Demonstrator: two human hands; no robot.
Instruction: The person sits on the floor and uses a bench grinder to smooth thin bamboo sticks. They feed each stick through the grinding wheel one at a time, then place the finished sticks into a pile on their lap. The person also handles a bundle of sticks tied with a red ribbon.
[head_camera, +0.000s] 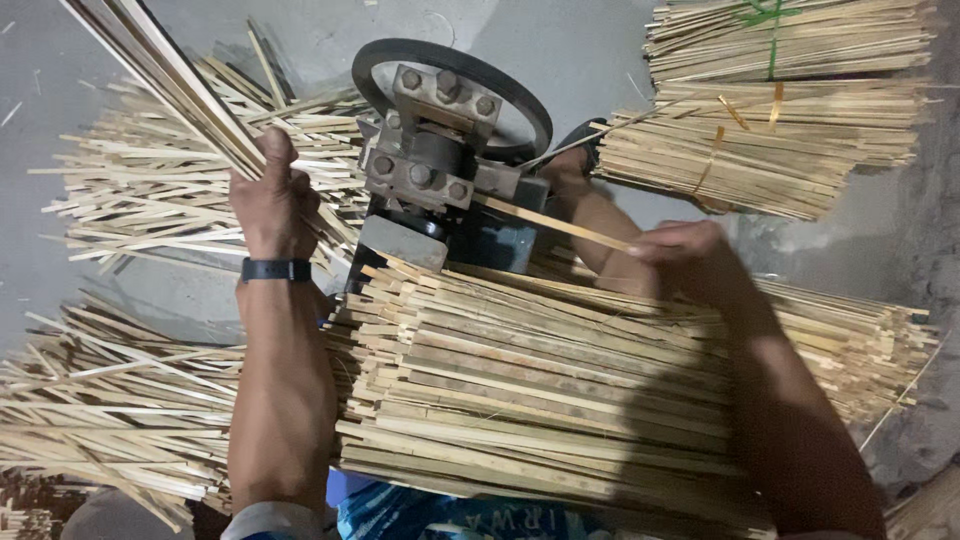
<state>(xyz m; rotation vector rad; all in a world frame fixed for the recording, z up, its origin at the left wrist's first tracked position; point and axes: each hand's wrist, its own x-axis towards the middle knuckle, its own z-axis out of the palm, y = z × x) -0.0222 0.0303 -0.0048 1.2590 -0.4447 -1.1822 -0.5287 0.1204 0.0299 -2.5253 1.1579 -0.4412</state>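
Observation:
My left hand (272, 195) grips a bunch of thin split bamboo sticks (165, 75) that slants up to the top left; a dark band sits on that wrist. My right hand (680, 250) holds the near end of a single bamboo strip (545, 222), whose far end reaches into the grey metal machine (430, 160) with bolted blocks and a black wheel. A thick stack of flat bamboo strips (540, 385) lies across my lap, under both forearms.
Loose thin slivers (130, 200) spread over the grey floor at left and lower left. Tied bundles of sticks (780, 110) lie at the top right, one bound with green string. Blue cloth (420, 515) shows at the bottom edge.

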